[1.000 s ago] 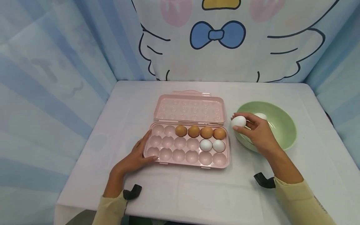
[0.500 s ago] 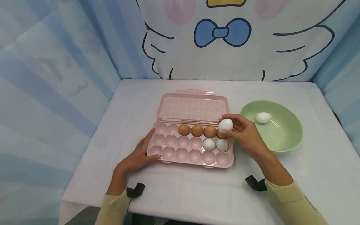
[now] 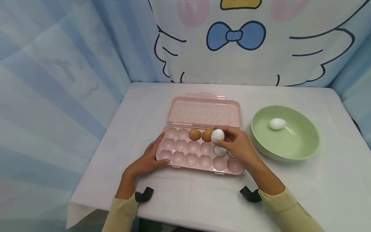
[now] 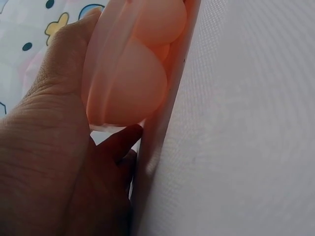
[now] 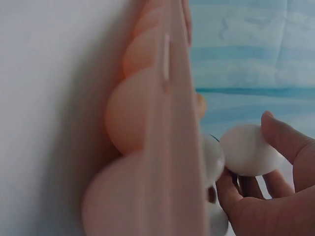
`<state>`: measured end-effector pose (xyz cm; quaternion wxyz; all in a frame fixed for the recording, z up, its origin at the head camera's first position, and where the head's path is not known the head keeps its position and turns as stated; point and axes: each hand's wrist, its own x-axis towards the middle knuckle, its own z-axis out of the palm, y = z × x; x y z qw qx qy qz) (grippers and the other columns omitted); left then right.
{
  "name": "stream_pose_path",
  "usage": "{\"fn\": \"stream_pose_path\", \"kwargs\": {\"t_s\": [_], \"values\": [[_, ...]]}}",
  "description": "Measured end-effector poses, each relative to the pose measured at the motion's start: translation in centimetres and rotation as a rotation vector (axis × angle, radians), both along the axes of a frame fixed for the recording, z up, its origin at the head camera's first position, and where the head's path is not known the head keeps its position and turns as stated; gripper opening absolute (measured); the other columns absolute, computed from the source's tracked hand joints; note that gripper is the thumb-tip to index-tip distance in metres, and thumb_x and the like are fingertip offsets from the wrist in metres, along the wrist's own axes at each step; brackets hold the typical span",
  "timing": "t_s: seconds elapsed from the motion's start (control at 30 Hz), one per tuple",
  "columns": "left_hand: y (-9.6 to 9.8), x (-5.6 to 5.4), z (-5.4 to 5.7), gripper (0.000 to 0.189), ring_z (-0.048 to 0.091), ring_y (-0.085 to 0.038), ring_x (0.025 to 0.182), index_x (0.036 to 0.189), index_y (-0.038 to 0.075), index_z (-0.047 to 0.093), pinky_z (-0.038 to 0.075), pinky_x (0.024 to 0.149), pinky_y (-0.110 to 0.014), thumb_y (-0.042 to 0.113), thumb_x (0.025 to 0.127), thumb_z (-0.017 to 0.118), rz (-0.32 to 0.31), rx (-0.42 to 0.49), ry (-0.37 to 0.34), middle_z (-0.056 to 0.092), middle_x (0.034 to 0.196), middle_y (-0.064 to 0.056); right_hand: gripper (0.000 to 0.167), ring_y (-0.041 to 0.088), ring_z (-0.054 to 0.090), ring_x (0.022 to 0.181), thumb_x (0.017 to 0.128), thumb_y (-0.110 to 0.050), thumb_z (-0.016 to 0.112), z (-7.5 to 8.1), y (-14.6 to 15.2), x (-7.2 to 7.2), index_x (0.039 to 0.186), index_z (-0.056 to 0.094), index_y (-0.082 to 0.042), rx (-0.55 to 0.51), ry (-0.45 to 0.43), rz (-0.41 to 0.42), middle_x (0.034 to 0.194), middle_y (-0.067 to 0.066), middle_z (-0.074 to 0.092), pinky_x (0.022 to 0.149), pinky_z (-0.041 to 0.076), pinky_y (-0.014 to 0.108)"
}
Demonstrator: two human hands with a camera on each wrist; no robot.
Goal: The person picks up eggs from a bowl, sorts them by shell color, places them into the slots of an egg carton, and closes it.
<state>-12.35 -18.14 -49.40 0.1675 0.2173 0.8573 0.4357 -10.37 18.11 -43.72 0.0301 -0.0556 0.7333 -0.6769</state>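
In the head view my right hand (image 3: 239,145) pinches a white egg (image 3: 217,135) above the back rows of a pink egg box (image 3: 191,160). The right wrist view shows thumb and fingertips round this egg (image 5: 248,150), above the box rim. Two brown eggs (image 3: 195,134) show in the back row; the others there are hidden by my hand. A white egg (image 3: 220,151) sits in the middle row, another partly covered beside it. My left hand (image 3: 146,162) grips the box's left end, its thumb at the front corner and fingers along the side.
The open lid (image 3: 204,111) lies flat behind the box. At the right stands a green bowl (image 3: 285,145) with one white egg (image 3: 277,123) inside. A white cloth covers the table (image 3: 185,199), and patterned curtains (image 3: 72,96) hang around it.
My right hand has carried the white egg left from the bowl's edge to over the box. The left hand stays on the box's left end. The head view has shifted slightly.
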Motion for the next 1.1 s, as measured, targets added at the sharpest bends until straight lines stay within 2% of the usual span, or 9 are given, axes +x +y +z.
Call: {"fn": "stream_pose_path", "kwargs": {"t_s": [0.13, 0.37, 0.67, 0.83, 1.1], "values": [[0.0, 0.0, 0.2, 0.106, 0.010, -0.038, 0.154, 0.168, 0.026, 0.001, 0.016, 0.117, -0.067, 0.040, 0.094, 0.076, -0.001, -0.019, 0.001, 0.010, 0.172, -0.009, 0.051, 0.021, 0.068, 0.105, 0.084, 0.007, 0.083, -0.5, -1.2, 0.1, 0.132, 0.066, 0.006, -0.011, 0.029, 0.022, 0.124, 0.020, 0.067, 0.092, 0.054, 0.028], [0.3, 0.0, 0.6, 0.107, 0.009, -0.040, 0.154, 0.168, 0.028, 0.002, 0.015, 0.116, -0.069, 0.041, 0.092, 0.077, 0.022, -0.017, -0.011, 0.012, 0.171, -0.009, 0.050, 0.025, 0.065, 0.109, 0.081, 0.012, 0.082, -1.2, -2.1, 0.5, 0.128, 0.066, 0.009, -0.074, 0.052, 0.011, 0.124, 0.025, 0.065, 0.094, 0.054, 0.030], [0.2, 0.0, 0.2, 0.107, 0.008, -0.040, 0.154, 0.168, 0.028, 0.001, 0.014, 0.116, -0.069, 0.040, 0.093, 0.076, 0.030, -0.020, -0.032, 0.011, 0.171, -0.010, 0.047, 0.031, 0.065, 0.116, 0.084, 0.011, 0.080, -1.3, -1.8, 0.3, 0.129, 0.065, 0.009, 0.014, 0.068, 0.078, 0.128, 0.024, 0.065, 0.096, 0.053, 0.030], [0.1, -0.1, 0.2, 0.107, 0.008, -0.039, 0.154, 0.168, 0.030, 0.001, 0.014, 0.116, -0.069, 0.041, 0.093, 0.076, 0.028, -0.013, -0.032, 0.010, 0.172, -0.009, 0.041, 0.034, 0.063, 0.122, 0.086, 0.010, 0.078, -1.3, -1.7, 0.1, 0.126, 0.066, 0.010, 0.047, 0.070, 0.077, 0.129, 0.023, 0.066, 0.099, 0.051, 0.031], [0.2, -0.3, 0.1, 0.109, 0.008, -0.038, 0.154, 0.168, 0.027, -0.001, 0.013, 0.118, -0.066, 0.038, 0.093, 0.077, 0.004, -0.037, -0.008, 0.009, 0.172, -0.009, 0.040, 0.035, 0.062, 0.124, 0.088, 0.006, 0.079, -1.2, -1.7, 0.2, 0.126, 0.066, 0.011, 0.006, 0.024, 0.079, 0.127, 0.025, 0.067, 0.101, 0.049, 0.038]]}}
